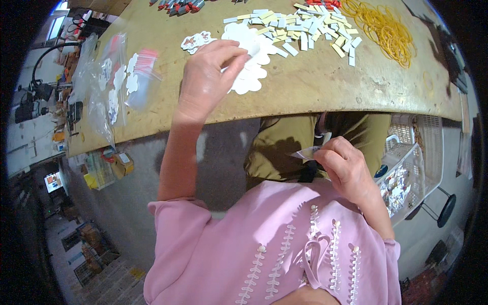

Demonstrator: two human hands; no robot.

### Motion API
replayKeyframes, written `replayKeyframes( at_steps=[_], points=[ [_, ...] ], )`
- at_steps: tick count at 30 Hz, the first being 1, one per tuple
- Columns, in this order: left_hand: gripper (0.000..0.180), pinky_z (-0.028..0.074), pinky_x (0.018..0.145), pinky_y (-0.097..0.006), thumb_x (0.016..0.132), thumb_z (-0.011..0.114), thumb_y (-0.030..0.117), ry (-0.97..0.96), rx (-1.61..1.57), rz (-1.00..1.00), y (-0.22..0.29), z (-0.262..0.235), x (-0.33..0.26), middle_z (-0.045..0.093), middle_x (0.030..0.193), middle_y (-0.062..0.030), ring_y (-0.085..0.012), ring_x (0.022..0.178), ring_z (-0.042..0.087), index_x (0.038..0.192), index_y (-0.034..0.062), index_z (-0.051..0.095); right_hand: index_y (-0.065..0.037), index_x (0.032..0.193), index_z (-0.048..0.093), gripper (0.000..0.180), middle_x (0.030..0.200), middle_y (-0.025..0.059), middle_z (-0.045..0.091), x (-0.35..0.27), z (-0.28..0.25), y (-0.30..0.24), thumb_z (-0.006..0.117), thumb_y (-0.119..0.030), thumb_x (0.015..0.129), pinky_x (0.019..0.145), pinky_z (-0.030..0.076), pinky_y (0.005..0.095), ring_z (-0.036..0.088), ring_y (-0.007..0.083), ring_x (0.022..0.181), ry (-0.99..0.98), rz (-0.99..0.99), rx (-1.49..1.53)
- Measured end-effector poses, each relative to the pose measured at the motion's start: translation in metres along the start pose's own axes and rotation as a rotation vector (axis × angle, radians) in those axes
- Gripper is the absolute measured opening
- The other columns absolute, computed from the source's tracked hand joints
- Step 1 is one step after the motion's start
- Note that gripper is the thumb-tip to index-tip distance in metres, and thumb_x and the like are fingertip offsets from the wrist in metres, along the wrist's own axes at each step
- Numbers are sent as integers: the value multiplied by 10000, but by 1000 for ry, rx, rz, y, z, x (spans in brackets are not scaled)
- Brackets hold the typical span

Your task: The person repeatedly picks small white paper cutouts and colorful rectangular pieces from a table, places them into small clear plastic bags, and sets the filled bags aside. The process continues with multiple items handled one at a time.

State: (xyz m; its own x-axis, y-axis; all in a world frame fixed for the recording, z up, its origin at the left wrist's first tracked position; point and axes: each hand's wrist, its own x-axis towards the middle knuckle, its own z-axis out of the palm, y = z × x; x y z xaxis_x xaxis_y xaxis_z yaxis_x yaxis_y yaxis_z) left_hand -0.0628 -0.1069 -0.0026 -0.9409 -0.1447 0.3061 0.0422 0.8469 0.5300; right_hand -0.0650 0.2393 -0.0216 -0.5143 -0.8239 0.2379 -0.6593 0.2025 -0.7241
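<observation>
Above the pile of white scalloped cut-outs (250,76) on the table, my left hand (206,76) is closed in a pinch. A small pale piece (252,49) shows at its fingertips; its kind is unclear against the white pile. Just left of the pile lie a few cut-outs with reddish print (197,41). My right hand (345,165) is held over my lap, closed on a small clear plastic bag (305,153) whose pointed corner sticks out to the left. Part of the bag is hidden by the fingers.
Beyond the pile spread small white and yellow strips (305,28), with yellow rubber bands (389,35) to their right. Clear bags (114,84) and pink-topped bags (147,63) lie at the left. A white plastic basket (409,175) with packed pieces stands below the table's right side.
</observation>
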Motion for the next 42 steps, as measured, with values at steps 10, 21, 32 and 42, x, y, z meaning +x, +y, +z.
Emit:
replayKeyframes(
  at_steps=[10,21,32,42],
  points=[
    [92,602,829,-380,911,786,121,330,233,53,9,16,-17,787,1066,-79,-286,948,749,999,100,771,-11,996,706,251,1023,143,667,8,-7,-1,700,30,749,781,564,414,669,325,912,166,-31,-154],
    [193,470,755,-239,876,735,-128,168,-980,-185,105,42,-90,683,1003,-50,-94,882,603,1002,18,726,-10,1055,725,282,1150,180,691,25,-10,-14,709,60,783,838,590,404,701,342,1025,180,7,49],
    [219,520,686,-287,843,768,-111,49,-635,-8,95,32,-87,695,939,-66,-154,791,650,984,51,725,-22,1107,721,317,1202,199,674,20,-4,-10,716,76,806,873,595,408,698,350,1067,73,5,136],
    [77,515,748,-415,785,772,72,-304,-86,221,106,-7,-72,641,866,-33,-280,816,631,814,104,709,-13,1090,710,231,1178,173,671,20,-9,-24,710,-26,860,895,588,405,689,351,1082,-150,38,124]
  ],
)
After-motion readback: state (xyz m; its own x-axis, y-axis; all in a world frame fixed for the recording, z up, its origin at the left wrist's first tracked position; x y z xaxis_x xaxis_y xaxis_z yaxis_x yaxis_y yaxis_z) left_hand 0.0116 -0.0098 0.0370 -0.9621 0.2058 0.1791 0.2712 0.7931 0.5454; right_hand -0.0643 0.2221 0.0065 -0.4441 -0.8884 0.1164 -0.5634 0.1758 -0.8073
